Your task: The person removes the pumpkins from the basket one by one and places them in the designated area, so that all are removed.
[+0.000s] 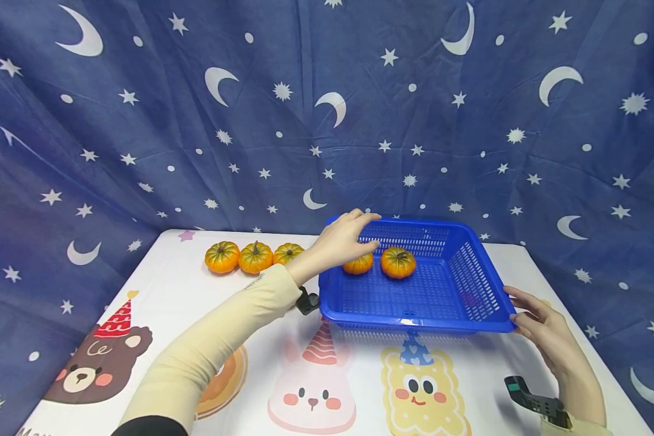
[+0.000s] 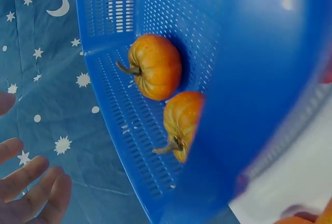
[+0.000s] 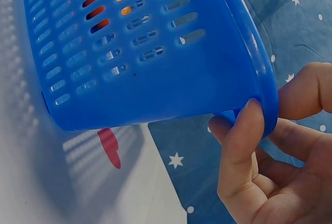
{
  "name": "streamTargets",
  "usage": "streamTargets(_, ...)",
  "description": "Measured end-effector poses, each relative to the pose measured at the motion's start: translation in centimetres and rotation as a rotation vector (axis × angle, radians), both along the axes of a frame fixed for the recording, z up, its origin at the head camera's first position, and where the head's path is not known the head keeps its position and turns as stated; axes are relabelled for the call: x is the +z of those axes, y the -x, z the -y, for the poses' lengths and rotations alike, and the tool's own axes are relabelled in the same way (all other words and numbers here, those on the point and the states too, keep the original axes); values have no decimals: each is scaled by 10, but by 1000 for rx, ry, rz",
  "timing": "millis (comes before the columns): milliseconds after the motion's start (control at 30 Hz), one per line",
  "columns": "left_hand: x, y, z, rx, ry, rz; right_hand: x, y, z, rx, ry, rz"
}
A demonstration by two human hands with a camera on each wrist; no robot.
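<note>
A blue plastic basket (image 1: 447, 284) holds two small orange pumpkins, one near its middle (image 1: 398, 264) and another pumpkin (image 1: 358, 265) at its left side, partly behind my left hand. My right hand (image 1: 545, 330) pinches the basket's rim at the near right corner, as the right wrist view confirms. Over the basket's left end hovers my left hand (image 1: 344, 239), fingers loosely extended with nothing between them. In the left wrist view, its fingers (image 2: 31, 182) are apart from both pumpkins. Whether that hand touches the rim is hard to tell.
Left of the basket, several pumpkins (image 1: 255, 258) stand in a row, the rightmost partly behind my left arm. A white cloth with cartoon prints (image 1: 272, 339) covers the table. Behind it hangs a dark blue curtain (image 1: 283, 175) with moons and stars.
</note>
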State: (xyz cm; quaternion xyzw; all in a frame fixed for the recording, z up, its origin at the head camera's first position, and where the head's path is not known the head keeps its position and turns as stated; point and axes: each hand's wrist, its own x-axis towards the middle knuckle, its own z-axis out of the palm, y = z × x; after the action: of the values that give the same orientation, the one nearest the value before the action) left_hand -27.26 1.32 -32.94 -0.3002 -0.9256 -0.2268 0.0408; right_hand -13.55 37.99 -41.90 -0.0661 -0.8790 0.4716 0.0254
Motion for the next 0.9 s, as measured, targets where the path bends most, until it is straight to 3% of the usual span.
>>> streamTargets(567, 3, 5, -32, -41, 29, -1, -1, -2, -1, 0, -10, 10)
streamTargets(900, -4, 17, -52, -42, 38, 20, 0, -1, 0, 5, -3, -11)
